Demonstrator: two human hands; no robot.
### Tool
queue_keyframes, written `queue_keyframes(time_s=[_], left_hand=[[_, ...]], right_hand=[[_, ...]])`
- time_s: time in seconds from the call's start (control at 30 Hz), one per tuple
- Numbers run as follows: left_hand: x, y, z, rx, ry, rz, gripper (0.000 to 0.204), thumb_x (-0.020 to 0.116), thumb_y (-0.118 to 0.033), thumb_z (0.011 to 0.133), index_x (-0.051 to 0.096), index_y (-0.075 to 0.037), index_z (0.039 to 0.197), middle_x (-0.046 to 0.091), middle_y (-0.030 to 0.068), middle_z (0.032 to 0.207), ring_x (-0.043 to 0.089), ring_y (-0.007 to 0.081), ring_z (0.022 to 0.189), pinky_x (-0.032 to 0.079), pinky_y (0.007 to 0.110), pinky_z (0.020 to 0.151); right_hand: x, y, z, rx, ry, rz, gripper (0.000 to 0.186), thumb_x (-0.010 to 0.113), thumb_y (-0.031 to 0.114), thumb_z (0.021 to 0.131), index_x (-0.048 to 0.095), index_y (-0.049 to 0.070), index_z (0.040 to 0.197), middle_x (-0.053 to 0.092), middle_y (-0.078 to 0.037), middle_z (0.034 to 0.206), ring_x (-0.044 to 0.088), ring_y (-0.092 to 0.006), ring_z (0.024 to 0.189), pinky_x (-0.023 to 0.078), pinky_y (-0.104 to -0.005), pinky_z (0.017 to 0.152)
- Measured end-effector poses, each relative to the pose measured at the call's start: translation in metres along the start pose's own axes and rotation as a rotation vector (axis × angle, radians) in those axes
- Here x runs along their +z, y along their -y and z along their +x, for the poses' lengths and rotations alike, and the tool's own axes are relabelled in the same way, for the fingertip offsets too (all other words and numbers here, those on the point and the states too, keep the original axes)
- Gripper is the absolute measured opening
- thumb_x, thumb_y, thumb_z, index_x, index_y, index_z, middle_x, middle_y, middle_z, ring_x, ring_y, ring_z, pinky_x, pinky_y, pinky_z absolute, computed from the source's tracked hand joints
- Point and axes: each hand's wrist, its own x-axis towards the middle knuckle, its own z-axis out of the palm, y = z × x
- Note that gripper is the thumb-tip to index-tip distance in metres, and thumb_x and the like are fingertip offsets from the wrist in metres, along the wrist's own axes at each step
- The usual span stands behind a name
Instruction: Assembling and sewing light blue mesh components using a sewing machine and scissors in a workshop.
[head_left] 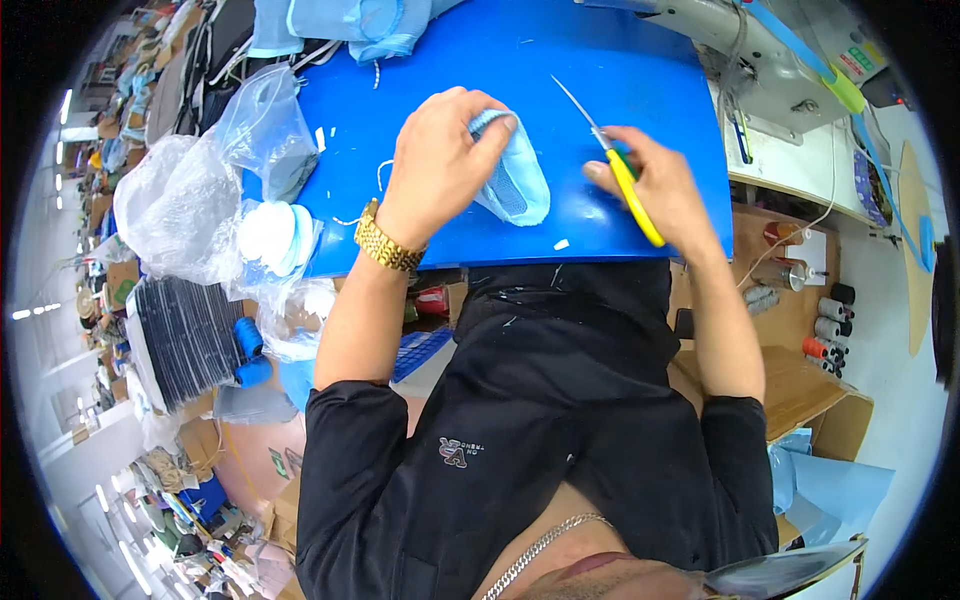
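Note:
My left hand [440, 155] is closed on a light blue piece of cloth [520, 185] with a mesh part and a thick, rounded edge, its thumb pressed over the upper rim. Part of the cloth is hidden behind the fingers. To the right, my right hand [655, 190] grips yellow-handled scissors [622, 180] whose thin, pointed blades slant up and to the left. A gap of blue tabletop [590, 235] separates the scissors from the cloth. White cord ends [382, 175] show beside my left wrist.
More light blue pieces [370, 25] lie at the table's far edge. Clear plastic bags [180, 205] and white discs [275, 235] crowd the left side. A sewing machine [765, 65] stands at the far right, with thread spools [830, 320] below it.

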Motion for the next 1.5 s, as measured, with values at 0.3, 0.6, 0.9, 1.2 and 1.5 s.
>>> queue_keyframes(time_s=[0.3, 0.6, 0.9, 1.2, 1.5], left_hand=[[0.008, -0.001, 0.006, -0.176, -0.021, -0.115, 0.028, 0.064, -0.026, 0.086, 0.071, -0.001, 0.092, 0.066, 0.0101, 0.07, 0.057, 0.0147, 0.059, 0.044, 0.028, 0.057], [0.018, -0.031, 0.006, 0.271, -0.526, -0.23, 0.011, 0.068, -0.005, 0.081, 0.072, -0.008, 0.09, 0.067, 0.0089, 0.088, 0.063, 0.0235, 0.084, 0.05, 0.034, 0.074], [0.027, -0.024, -0.059, 0.21, -0.408, -0.299, 0.055, 0.077, -0.035, 0.077, 0.058, -0.011, 0.123, 0.058, 0.0123, 0.123, 0.053, 0.0323, 0.117, 0.042, 0.042, 0.098], [0.073, 0.007, -0.067, 0.203, -0.401, -0.061, 0.023, 0.062, 0.002, 0.071, 0.065, -0.009, 0.091, 0.068, 0.0054, 0.093, 0.064, 0.027, 0.096, 0.048, 0.042, 0.088], [0.075, 0.041, -0.085, 0.043, -0.008, 0.034, 0.017, 0.063, 0.0, 0.076, 0.065, -0.01, 0.09, 0.066, 0.0062, 0.094, 0.061, 0.0273, 0.103, 0.046, 0.041, 0.088]], right_hand=[[-0.035, -0.044, 0.031, -0.097, -0.208, -0.645, 0.055, 0.071, 0.019, 0.08, 0.051, 0.004, 0.129, 0.066, -0.021, 0.102, 0.066, -0.0349, 0.092, 0.052, -0.0441, 0.079], [0.031, 0.03, -0.002, -0.229, -0.162, 0.553, 0.047, 0.07, 0.011, 0.085, 0.054, 0.004, 0.128, 0.058, -0.007, 0.114, 0.059, -0.017, 0.1, 0.05, -0.0292, 0.083], [0.026, 0.031, -0.007, -0.672, -0.246, -0.155, 0.033, 0.062, -0.009, 0.076, 0.067, 0.002, 0.108, 0.063, -0.016, 0.101, 0.062, -0.0303, 0.093, 0.05, -0.0359, 0.084], [0.045, 0.002, -0.018, -0.713, -0.184, -0.123, 0.032, 0.068, -0.007, 0.072, 0.069, 0.004, 0.103, 0.063, -0.013, 0.094, 0.061, -0.0297, 0.085, 0.05, -0.0366, 0.075], [0.064, -0.018, -0.011, -0.452, 0.049, -0.004, 0.014, 0.068, 0.007, 0.082, 0.067, 0.004, 0.095, 0.063, -0.012, 0.081, 0.061, -0.0296, 0.074, 0.048, -0.0384, 0.067]])
